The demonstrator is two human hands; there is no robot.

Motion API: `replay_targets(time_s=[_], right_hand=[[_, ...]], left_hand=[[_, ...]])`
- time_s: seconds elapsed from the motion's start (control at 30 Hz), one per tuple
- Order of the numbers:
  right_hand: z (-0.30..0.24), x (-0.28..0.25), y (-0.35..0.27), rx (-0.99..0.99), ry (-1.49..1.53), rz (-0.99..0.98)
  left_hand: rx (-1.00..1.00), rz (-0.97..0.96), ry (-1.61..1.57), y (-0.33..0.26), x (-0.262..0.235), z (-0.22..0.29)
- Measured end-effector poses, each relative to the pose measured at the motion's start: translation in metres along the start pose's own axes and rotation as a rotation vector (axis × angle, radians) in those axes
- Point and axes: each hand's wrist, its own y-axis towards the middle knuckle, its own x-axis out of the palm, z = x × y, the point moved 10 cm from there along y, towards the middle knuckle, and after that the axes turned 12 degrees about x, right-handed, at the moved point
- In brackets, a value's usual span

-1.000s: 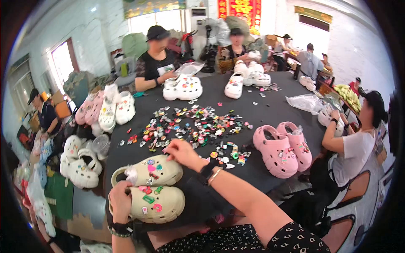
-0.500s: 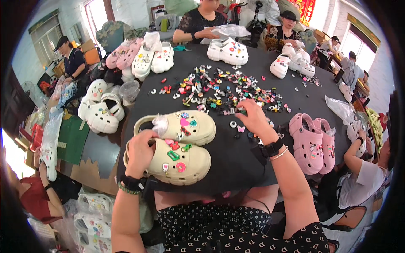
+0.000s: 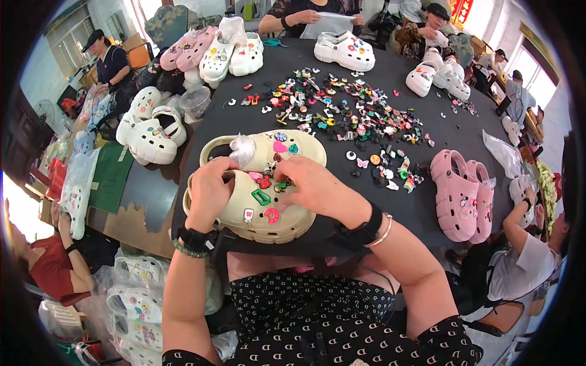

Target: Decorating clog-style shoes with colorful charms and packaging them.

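Two beige clogs lie side by side at the near edge of a black table [image 3: 421, 207]. My left hand [image 3: 209, 190] grips the heel end of the nearer beige clog [image 3: 259, 215], which carries several coloured charms. My right hand [image 3: 314, 190] rests on top of that clog, fingertips pressing a small charm near its toe holes. The farther beige clog [image 3: 274, 151] has a wad of clear plastic stuffed in its opening and a few charms on top. A spread of loose coloured charms [image 3: 342, 119] covers the table's middle beyond the clogs.
A pink clog pair [image 3: 463, 192] lies to the right. White clogs [image 3: 345, 50] stand at the far side, more white and pink ones [image 3: 210, 55] at far left, others [image 3: 149, 131] on the left. Several people sit around the table. Bagged clogs [image 3: 137, 305] pile low left.
My right hand came back from the loose charms to the nearer beige clog, and my view tilted down and closer to the pair. My left hand stays on the clog's heel.
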Motion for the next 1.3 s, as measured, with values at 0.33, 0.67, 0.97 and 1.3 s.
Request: replay_targets(time_s=[0.33, 0.67, 0.97, 1.3], right_hand=[[0.011, -0.007, 0.016, 0.128, 0.173, 0.079], [0.016, -0.004, 0.005, 0.003, 0.108, 0.316], [0.044, -0.017, 0.010, 0.187, 0.654, 0.241], [0.100, -0.087, -0.056, 0.191, 0.139, 0.583]], left_hand=[[0.023, 0.008, -0.031, 0.001, -0.002, 0.003], [0.019, -0.026, 0.059, 0.000, 0.001, -0.004], [0.023, -0.015, 0.068, 0.004, 0.004, -0.003], [-0.059, -0.013, 0.007, -0.002, 0.006, -0.016]])
